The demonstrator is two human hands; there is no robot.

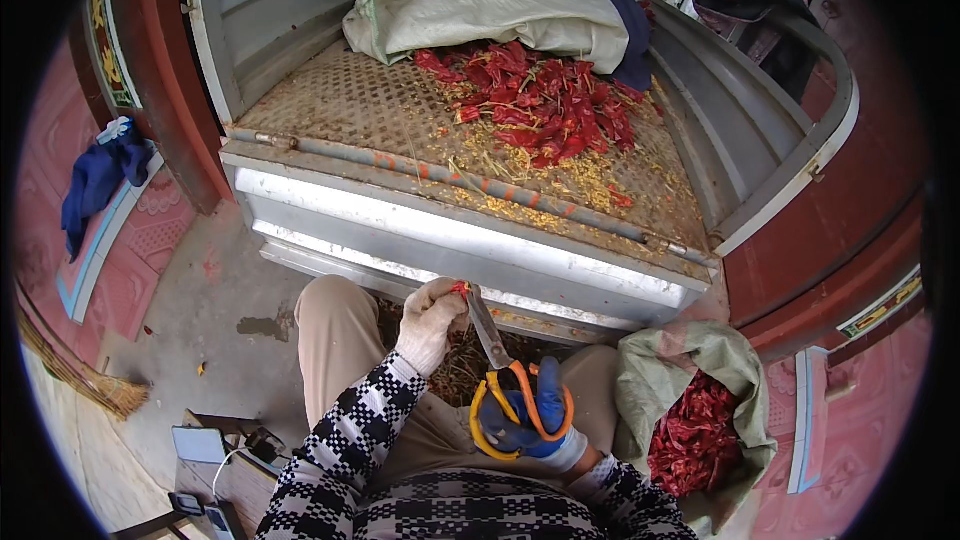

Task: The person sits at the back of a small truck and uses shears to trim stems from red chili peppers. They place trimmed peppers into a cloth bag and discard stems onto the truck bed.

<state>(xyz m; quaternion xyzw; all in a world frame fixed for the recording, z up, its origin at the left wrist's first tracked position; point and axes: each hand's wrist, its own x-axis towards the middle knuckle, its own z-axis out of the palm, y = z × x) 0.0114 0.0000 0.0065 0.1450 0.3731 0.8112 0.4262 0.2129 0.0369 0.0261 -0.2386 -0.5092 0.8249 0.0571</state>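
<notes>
My left hand [433, 321], in a pale knit glove, pinches a small piece of red chili pepper [461, 288] by its end. Beside that piece are the blades of scissors [491, 337] with orange and yellow handles. My right hand [525, 416], in a blue coated glove, is closed around those handles; whether the blades touch the pepper cannot be told. Ahead, a pile of dried red chilies [551, 101] lies on the rusty truck bed [322, 109], partly under a white woven sack [480, 0]. Yellow seeds and stems are scattered around it.
To my right stands a green woven sack [630, 390] full of red chilies. The lowered metal tailgate [450, 240] is just before my knees. At left are a straw broom [120, 390], a blue cloth [97, 172] and a wooden stool [247, 491] bearing a phone [199, 444]. Stems lie below my hands.
</notes>
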